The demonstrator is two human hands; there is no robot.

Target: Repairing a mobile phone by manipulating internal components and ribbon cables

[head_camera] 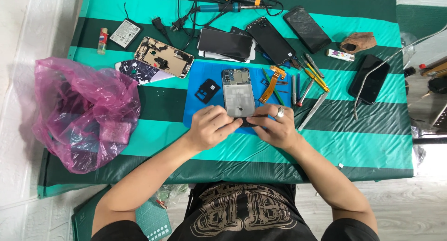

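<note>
An opened phone frame (237,90), back cover off and its circuit board showing, lies on a blue work mat (198,108). My left hand (212,126) and my right hand (274,125), a ring on one finger, both grip the frame's near end, fingertips meeting at its bottom edge. A small black cover part (207,90) rests on the mat to the frame's left. An orange flex cable (272,81) lies just to its right.
A green striped cloth (354,138) covers the table. Several phones (272,40), a gold phone chassis (164,56), a battery (125,33), a lighter (102,40), soldering irons (219,7), screwdrivers and tweezers (309,78) lie around. A pink plastic bag (81,113) sits at left.
</note>
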